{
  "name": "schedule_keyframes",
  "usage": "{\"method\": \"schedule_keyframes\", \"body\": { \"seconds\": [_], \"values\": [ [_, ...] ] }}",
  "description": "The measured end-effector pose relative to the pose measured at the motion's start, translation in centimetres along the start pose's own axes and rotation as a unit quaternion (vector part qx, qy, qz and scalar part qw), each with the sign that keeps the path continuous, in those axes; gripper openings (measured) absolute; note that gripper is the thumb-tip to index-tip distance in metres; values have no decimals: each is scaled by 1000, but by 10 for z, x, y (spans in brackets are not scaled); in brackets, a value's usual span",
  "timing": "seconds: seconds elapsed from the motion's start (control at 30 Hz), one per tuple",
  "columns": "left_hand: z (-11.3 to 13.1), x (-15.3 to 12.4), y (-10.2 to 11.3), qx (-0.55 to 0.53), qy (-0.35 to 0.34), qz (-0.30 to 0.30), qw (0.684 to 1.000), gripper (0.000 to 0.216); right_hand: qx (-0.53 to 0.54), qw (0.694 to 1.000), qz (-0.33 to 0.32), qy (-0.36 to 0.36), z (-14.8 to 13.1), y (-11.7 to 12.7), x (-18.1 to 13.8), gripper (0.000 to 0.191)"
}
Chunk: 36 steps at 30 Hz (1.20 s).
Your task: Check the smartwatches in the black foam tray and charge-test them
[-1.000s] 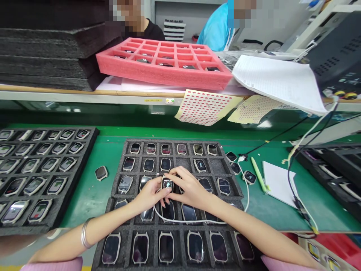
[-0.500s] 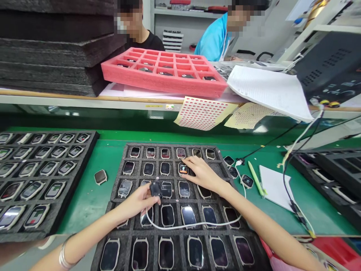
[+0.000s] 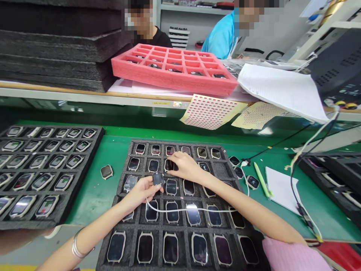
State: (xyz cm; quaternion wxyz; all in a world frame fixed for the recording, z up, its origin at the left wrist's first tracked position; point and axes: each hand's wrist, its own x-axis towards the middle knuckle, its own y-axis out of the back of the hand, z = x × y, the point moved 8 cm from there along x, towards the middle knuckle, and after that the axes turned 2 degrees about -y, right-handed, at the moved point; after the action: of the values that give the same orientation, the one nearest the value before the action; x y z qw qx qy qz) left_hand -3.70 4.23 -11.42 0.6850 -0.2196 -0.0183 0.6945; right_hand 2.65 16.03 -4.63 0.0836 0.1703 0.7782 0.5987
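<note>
My left hand (image 3: 148,189) is closed on a small black block (image 3: 158,179) with a white cable (image 3: 180,210) trailing from below the hand; it hovers over the dark foam tray (image 3: 131,205). My right hand (image 3: 186,166) reaches into the tray's second row, thumb and fingers pinching the edges of a smartwatch (image 3: 170,165) still in its compartment. Under that hand the neighbouring compartment is hidden. Just right of it lies a smartwatch with a lit face (image 3: 203,166). Dark-screened smartwatches fill most other visible compartments.
A second watch tray (image 3: 65,205) lies left, with a loose smartwatch (image 3: 106,172) between the trays. Right are several small watches (image 3: 253,182), a green pen (image 3: 262,180) and white paper (image 3: 282,188). A pink foam tray (image 3: 175,77) rests on the shelf; two people sit behind.
My right hand has moved one compartment left, from a lit smartwatch to the one beside it. My left hand still holds the black block, now slightly higher. The view has shifted a little.
</note>
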Motion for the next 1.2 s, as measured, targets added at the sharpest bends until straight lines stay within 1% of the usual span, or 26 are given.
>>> {"method": "schedule_keyframes", "body": {
  "seconds": [0.1, 0.17, 0.23, 0.33, 0.43, 0.53, 0.6, 0.7, 0.83, 1.2],
  "values": [
    [-1, 2, 0, 13, -4, -4, 1000, 37, 53, 998, 18, 18, -11, 13, -11, 51],
    [1, 3, 0, 23, -15, -5, 1000, 37, 112, 992, 19, 61, -28, 18, -19, 48],
    [4, 4, 0, 33, -27, -2, 999, 37, 152, 982, 7, 107, -47, 17, -25, 42],
    [7, 2, -1, 50, -41, 6, 998, 36, 140, 981, -10, 131, -59, 8, -26, 38],
    [8, 1, -4, 63, -53, 10, 997, 31, 126, 984, -8, 127, -57, 1, -24, 38],
    [9, 1, -2, 60, -58, 31, 996, 32, 141, 982, 0, 126, -55, -5, -24, 37],
    [8, 0, 0, 63, -48, 43, 996, 34, 164, 978, 20, 127, -55, -8, -26, 37],
    [7, -3, 0, 70, -26, 40, 996, 36, 221, 966, 50, 125, -56, -9, -29, 36],
    [7, -8, -2, 62, -10, 35, 997, 37, 271, 954, 50, 122, -59, -8, -30, 29],
    [6, -8, -3, 55, -13, 29, 998, 34, 262, 957, 51, 118, -59, -9, -33, 34]
  ]
}}
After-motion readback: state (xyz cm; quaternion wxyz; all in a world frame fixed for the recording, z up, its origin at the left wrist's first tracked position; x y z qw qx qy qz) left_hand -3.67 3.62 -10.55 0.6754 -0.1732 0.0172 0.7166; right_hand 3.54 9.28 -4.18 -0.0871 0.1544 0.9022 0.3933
